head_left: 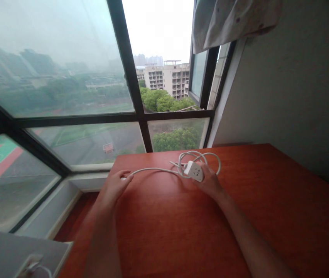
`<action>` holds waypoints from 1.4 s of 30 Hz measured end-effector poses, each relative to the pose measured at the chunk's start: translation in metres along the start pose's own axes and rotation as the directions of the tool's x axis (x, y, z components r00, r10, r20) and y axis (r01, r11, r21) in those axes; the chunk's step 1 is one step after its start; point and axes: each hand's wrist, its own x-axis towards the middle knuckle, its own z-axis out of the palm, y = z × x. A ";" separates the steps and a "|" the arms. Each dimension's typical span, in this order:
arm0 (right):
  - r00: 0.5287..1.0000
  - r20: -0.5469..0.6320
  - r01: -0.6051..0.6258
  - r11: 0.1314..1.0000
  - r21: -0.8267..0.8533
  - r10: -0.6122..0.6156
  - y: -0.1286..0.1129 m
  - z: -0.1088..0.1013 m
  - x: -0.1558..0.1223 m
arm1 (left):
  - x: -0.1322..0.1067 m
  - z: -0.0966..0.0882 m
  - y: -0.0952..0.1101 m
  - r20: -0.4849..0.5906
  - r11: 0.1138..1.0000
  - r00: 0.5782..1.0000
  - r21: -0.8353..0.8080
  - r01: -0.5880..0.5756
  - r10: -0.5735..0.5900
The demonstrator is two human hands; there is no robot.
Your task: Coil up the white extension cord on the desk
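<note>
A white power strip (194,171) with socket holes on its face is gripped by my right hand (209,180), over the far part of the reddish-brown table (164,224). Its white cord (186,156) lies in loose loops around and behind it. From the loops one stretch of cord runs left to my left hand (118,183). The fingers of that hand are closed on the cord's end, where a small white piece shows; its shape is mostly hidden by the fingers.
Windows with dark frames (141,116) rise behind the table, and one pane at the right stands open. A pale curtain (233,23) hangs at the upper right beside a grey wall (285,96). At the lower left, a white cable is plugged in at a wall outlet (29,266).
</note>
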 end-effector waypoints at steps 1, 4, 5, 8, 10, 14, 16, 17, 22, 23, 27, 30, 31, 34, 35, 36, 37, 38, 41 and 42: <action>1.000 0.017 0.017 1.000 0.010 -0.017 -0.002 0.003 -0.001 | 0.000 0.004 0.001 0.021 0.995 1.000 -0.096 0.002 0.000; 0.992 0.079 0.092 0.994 0.066 -0.097 -0.010 0.011 -0.005 | -0.001 0.014 0.005 0.121 0.930 0.992 -0.361 0.060 -0.017; 0.987 0.107 0.112 0.990 0.084 -0.121 -0.013 0.013 -0.006 | -0.002 0.017 0.007 0.144 0.896 0.989 -0.435 0.088 -0.028; 0.965 0.211 0.131 0.984 0.118 -0.154 -0.017 0.017 -0.008 | -0.006 0.025 0.016 0.169 0.774 0.983 -0.612 0.164 -0.075; 0.947 0.285 0.113 0.985 0.129 -0.145 -0.018 0.017 -0.008 | -0.009 0.028 0.025 0.201 0.673 0.974 -0.706 0.220 -0.107; 0.920 0.372 0.085 0.989 0.122 -0.125 -0.019 0.014 -0.007 | -0.019 0.031 0.039 0.306 0.470 0.951 -0.834 0.289 -0.043; 0.915 0.384 0.098 0.991 0.090 -0.125 -0.020 0.011 -0.006 | -0.023 0.031 0.044 0.330 0.463 0.943 -0.843 0.275 0.040; 0.914 0.387 0.107 0.992 0.060 -0.122 -0.021 0.010 -0.005 | -0.025 0.033 0.047 0.337 0.477 0.938 -0.839 0.260 0.080; 0.942 0.335 0.107 0.962 -0.253 -0.016 -0.029 0.005 -0.002 | -0.034 0.056 0.065 0.307 0.542 0.922 -0.829 0.138 0.234; 0.948 0.317 0.096 0.947 -0.307 0.007 -0.030 0.005 -0.002 | -0.037 0.063 0.070 0.284 0.555 0.924 -0.826 0.101 0.254; 0.949 0.313 0.075 0.934 -0.348 0.040 -0.035 0.008 -0.004 | -0.050 0.092 0.082 0.225 0.665 0.919 -0.745 -0.051 0.323; 0.935 0.353 0.071 0.969 -0.235 0.017 -0.033 0.009 -0.004 | -0.056 0.103 0.084 0.133 0.820 0.937 -0.533 -0.208 0.324; 0.935 0.355 0.059 0.981 -0.186 0.011 -0.031 0.008 -0.004 | -0.056 0.105 0.083 0.124 0.847 0.935 -0.476 -0.238 0.332; 0.952 0.302 -0.057 0.998 -0.008 0.057 -0.024 0.004 0.000 | -0.053 0.106 0.078 0.155 0.848 0.913 -0.454 -0.274 0.378; 0.961 0.257 -0.121 0.990 0.067 0.100 -0.023 0.002 0.002 | -0.051 0.106 0.076 0.162 0.838 0.906 -0.470 -0.278 0.392; 0.967 0.199 -0.190 0.969 0.156 0.158 -0.022 0.000 0.004 | -0.050 0.107 0.074 0.162 0.832 0.902 -0.475 -0.284 0.401; 0.964 0.137 -0.258 0.931 0.260 0.228 -0.022 -0.003 0.006 | -0.049 0.107 0.072 0.156 0.833 0.900 -0.468 -0.294 0.406; 0.948 0.084 -0.315 0.869 0.381 0.307 -0.024 -0.006 0.008 | -0.049 0.108 0.071 0.148 0.839 0.900 -0.448 -0.309 0.410; 0.874 0.071 -0.348 0.516 0.783 0.481 -0.035 -0.021 0.014 | -0.052 0.110 0.073 0.128 0.865 0.892 -0.338 -0.372 0.433; 0.862 0.113 -0.321 0.359 0.877 0.493 -0.039 -0.027 0.015 | -0.054 0.110 0.075 0.124 0.868 0.885 -0.298 -0.398 0.448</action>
